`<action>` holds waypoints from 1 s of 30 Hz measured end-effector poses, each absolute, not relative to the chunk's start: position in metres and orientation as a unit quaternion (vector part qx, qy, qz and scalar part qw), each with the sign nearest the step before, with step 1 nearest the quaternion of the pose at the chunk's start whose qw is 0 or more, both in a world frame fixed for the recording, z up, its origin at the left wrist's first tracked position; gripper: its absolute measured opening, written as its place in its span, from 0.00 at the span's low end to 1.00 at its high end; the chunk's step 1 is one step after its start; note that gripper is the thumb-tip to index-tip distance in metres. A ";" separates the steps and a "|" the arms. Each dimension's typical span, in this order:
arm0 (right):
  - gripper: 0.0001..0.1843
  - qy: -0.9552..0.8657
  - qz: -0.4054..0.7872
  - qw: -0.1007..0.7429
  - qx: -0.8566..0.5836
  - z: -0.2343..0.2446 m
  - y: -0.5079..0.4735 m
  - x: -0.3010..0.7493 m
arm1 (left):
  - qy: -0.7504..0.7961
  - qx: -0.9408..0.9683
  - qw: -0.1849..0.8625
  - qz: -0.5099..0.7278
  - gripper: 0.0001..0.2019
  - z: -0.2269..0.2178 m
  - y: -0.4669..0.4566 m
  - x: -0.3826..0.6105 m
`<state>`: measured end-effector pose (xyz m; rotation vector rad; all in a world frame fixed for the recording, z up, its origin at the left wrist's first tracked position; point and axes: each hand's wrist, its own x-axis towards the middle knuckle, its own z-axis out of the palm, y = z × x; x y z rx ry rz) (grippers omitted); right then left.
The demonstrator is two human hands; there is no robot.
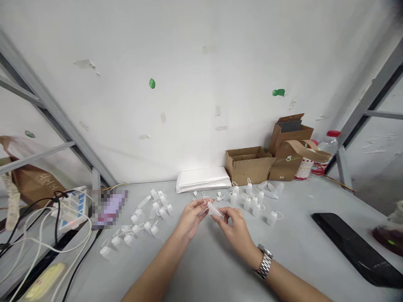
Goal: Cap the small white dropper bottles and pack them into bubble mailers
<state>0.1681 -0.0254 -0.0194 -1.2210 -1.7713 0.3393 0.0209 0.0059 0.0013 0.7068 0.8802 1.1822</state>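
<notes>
- left hand (191,218) pinches the clear bottle (214,209) at one end between thumb and fingers
- right hand (234,231) pinches its other end with the fingertips, so the bottle sits between both hands, above the table (201,268)
- this light fingertip hold keeps the bottle steady and clear of the table
- loose caps (218,196) lie just beyond the grip
- capped bottles (253,204) stand right of the grip, another bottle cluster (141,218) left of it

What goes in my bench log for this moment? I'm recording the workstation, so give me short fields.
Left hand: holding a translucent plastic bottle
Right hand: fingertips on the same bottle
Nearby: white plastic squeeze bottles on both sides
Right wrist: steel wristwatch
Behind: stack of white packets, cardboard box
</notes>
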 end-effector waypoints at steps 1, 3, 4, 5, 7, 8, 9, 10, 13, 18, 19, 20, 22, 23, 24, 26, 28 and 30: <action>0.08 -0.732 0.111 0.462 -0.488 -0.019 -0.025 0.168 | 0.391 0.315 0.684 0.529 0.11 0.002 0.005 0.022; 0.07 -0.757 0.024 0.460 -0.463 -0.016 -0.024 0.169 | 0.388 0.305 0.688 0.532 0.11 0.002 0.004 0.023; 0.08 -0.762 -0.023 0.463 -0.452 -0.015 -0.024 0.170 | 0.388 0.294 0.691 0.535 0.11 0.002 0.003 0.024; 0.08 -0.762 -0.063 0.468 -0.444 -0.014 -0.023 0.170 | 0.390 0.280 0.693 0.538 0.10 0.001 0.002 0.026; 0.10 -0.755 -0.113 0.476 -0.437 -0.012 -0.022 0.171 | 0.393 0.257 0.693 0.547 0.08 0.001 0.000 0.028; 0.10 -0.752 -0.125 0.478 -0.437 -0.011 -0.022 0.172 | 0.393 0.254 0.691 0.552 0.07 0.001 0.000 0.029; 0.09 -0.750 -0.131 0.478 -0.437 -0.010 -0.022 0.172 | 0.390 0.257 0.686 0.557 0.07 0.001 -0.001 0.030; 0.09 -0.750 -0.133 0.478 -0.437 -0.010 -0.022 0.171 | 0.386 0.263 0.682 0.563 0.06 0.001 -0.002 0.030; 0.09 -0.751 -0.133 0.475 -0.439 -0.010 -0.023 0.170 | 0.377 0.272 0.677 0.570 0.07 0.000 -0.003 0.031; 0.08 -0.760 -0.071 0.469 -0.444 -0.011 -0.025 0.170 | 0.383 0.262 0.679 0.570 0.09 0.000 -0.001 0.031; 0.08 -0.763 -0.028 0.464 -0.449 -0.010 -0.026 0.170 | 0.384 0.267 0.677 0.569 0.09 0.000 -0.001 0.030; 0.09 -0.762 0.029 0.459 -0.456 -0.010 -0.025 0.170 | 0.387 0.274 0.673 0.567 0.10 0.001 0.000 0.029; 0.12 -0.736 0.171 0.456 -0.471 -0.009 -0.024 0.169 | 0.396 0.292 0.664 0.563 0.12 0.002 0.001 0.028; 0.13 -0.709 0.246 0.460 -0.475 -0.008 -0.023 0.169 | 0.402 0.300 0.658 0.563 0.13 0.002 0.002 0.028; 0.14 -0.676 0.315 0.466 -0.475 -0.007 -0.022 0.168 | 0.406 0.305 0.652 0.563 0.13 0.002 0.002 0.027; 0.17 -0.608 0.429 0.476 -0.469 -0.006 -0.019 0.167 | 0.411 0.314 0.640 0.568 0.12 0.003 0.002 0.027; 0.20 -0.554 0.519 0.462 -0.458 -0.006 -0.016 0.166 | 0.413 0.321 0.630 0.574 0.11 0.002 0.003 0.028; 0.25 -0.517 0.584 0.434 -0.450 -0.005 -0.014 0.166 | 0.412 0.330 0.623 0.577 0.11 0.001 0.004 0.028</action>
